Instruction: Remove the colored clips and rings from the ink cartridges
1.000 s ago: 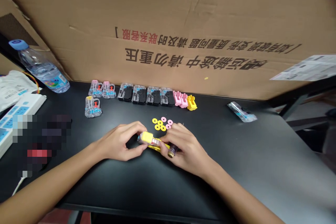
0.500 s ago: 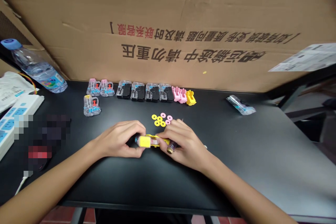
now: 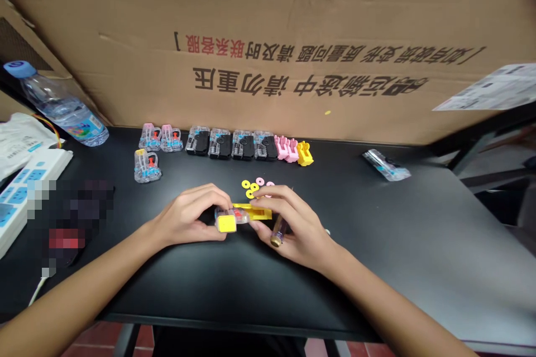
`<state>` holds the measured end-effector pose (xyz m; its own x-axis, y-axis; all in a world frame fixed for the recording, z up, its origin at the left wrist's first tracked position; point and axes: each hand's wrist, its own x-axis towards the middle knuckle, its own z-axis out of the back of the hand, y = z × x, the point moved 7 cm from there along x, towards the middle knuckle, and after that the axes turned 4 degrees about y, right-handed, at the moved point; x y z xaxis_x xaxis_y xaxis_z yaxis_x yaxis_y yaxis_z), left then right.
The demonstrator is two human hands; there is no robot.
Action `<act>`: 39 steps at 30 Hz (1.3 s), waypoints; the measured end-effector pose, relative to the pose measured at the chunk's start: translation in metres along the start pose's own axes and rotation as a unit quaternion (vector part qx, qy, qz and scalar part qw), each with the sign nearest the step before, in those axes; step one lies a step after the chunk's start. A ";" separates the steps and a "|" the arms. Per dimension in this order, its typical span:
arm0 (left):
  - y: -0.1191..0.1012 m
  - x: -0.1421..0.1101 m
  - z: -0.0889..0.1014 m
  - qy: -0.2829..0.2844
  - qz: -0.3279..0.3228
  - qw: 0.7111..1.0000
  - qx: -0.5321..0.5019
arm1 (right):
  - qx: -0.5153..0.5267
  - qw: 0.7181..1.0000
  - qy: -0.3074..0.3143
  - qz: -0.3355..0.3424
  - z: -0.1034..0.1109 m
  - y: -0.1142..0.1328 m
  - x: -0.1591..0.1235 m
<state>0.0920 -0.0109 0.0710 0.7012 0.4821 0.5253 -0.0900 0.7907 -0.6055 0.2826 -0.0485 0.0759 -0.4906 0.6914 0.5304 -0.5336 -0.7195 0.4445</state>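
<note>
I have the left hand (image 3: pixel 186 215) curled, its thumb and fingertips pinching a clear plastic housing (image 3: pixel 237 216) with a square yellow cap (image 3: pixel 225 224) from the sides. The right hand (image 3: pixel 295 223) closes just beside it, its fingers over a flat yellow plastic bar (image 3: pixel 258 212) that runs out of the housing, with a small cylinder (image 3: pixel 278 232) with a brass-coloured end clasped against the palm. The housing should be light and stiff, but its smooth shell may slip, so I'd grip the flat sides (the cap looks too small to trust). Yellow and pink washers (image 3: pixel 253 185) lie just beyond the fingers. Farther out, past the left hand, stands a row of similar clear housings (image 3: pixel 220 143), with pink and yellow parts (image 3: pixel 293 151) at the end nearer the right hand.
</note>
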 end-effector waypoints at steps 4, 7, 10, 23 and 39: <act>0.007 -0.005 0.001 -0.014 0.016 1.000 0.003 | -0.032 0.999 0.032 0.001 -0.006 -0.001 -0.002; 0.008 -0.005 0.002 -0.006 0.014 1.000 0.003 | -0.040 0.997 0.062 -0.001 -0.010 -0.003 -0.003; 0.008 -0.003 0.002 0.008 0.009 1.000 -0.005 | -0.035 0.996 0.086 -0.015 -0.013 -0.006 -0.005; 0.006 -0.002 0.003 -0.025 0.029 0.998 0.043 | -0.058 0.995 0.084 -0.004 -0.009 -0.007 -0.006; 0.015 -0.008 0.019 -0.050 0.064 0.985 0.154 | -0.191 0.960 -0.133 -0.154 0.080 -0.081 -0.007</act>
<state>0.0716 0.0040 0.0693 0.5982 0.6073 0.5228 -0.3937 0.7910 -0.4684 0.3842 -0.0007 0.0934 -0.1030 0.7894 0.6051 -0.8636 -0.3728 0.3395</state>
